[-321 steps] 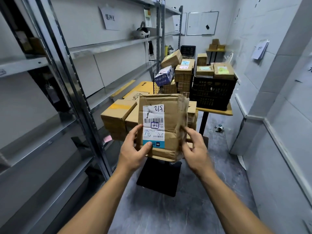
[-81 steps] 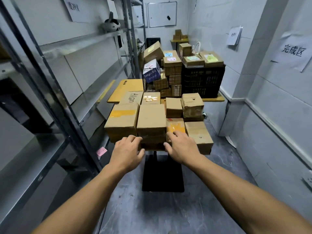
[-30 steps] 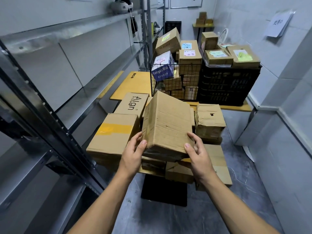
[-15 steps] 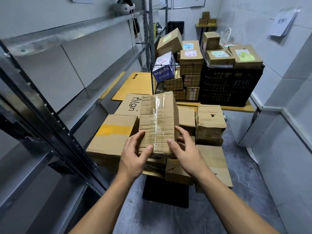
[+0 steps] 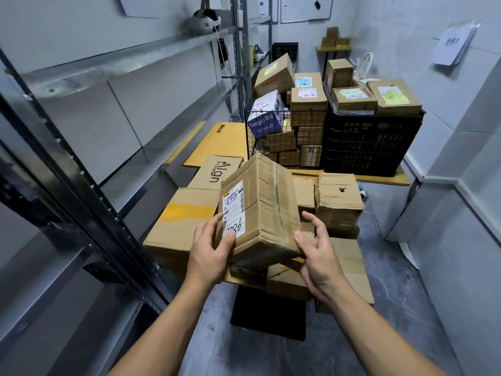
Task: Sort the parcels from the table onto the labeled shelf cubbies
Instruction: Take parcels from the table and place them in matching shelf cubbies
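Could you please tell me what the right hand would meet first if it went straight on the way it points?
The right hand would probably meet the held parcel first; it may already touch it.
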The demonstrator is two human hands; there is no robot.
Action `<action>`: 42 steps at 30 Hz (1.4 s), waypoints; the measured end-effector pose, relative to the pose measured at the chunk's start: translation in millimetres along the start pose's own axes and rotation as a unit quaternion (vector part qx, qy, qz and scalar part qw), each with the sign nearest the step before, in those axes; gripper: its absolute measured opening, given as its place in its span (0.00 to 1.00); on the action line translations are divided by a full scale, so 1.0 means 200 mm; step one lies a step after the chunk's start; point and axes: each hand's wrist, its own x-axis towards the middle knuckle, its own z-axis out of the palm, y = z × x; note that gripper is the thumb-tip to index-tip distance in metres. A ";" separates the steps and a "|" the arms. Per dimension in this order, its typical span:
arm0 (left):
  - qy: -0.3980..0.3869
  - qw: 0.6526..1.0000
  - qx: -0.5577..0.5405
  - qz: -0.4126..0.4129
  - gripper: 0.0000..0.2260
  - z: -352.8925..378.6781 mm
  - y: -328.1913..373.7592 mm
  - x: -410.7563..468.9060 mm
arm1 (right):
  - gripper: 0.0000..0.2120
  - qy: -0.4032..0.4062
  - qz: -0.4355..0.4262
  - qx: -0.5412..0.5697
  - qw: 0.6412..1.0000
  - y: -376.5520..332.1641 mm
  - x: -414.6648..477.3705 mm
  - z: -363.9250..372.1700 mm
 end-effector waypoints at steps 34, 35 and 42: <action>0.097 0.982 0.130 0.093 0.27 -0.74 0.08 -0.82 | 0.25 -0.162 -0.069 -0.320 0.931 0.14 -0.66 0.53; 0.100 0.981 0.137 0.092 0.27 -0.77 0.07 -0.87 | 0.27 -0.162 -0.060 -0.324 0.930 0.16 -0.71 0.55; 0.132 0.971 0.188 0.062 0.27 -0.93 -0.01 -1.20 | 0.31 -0.183 -0.042 -0.319 0.929 0.36 -0.92 0.66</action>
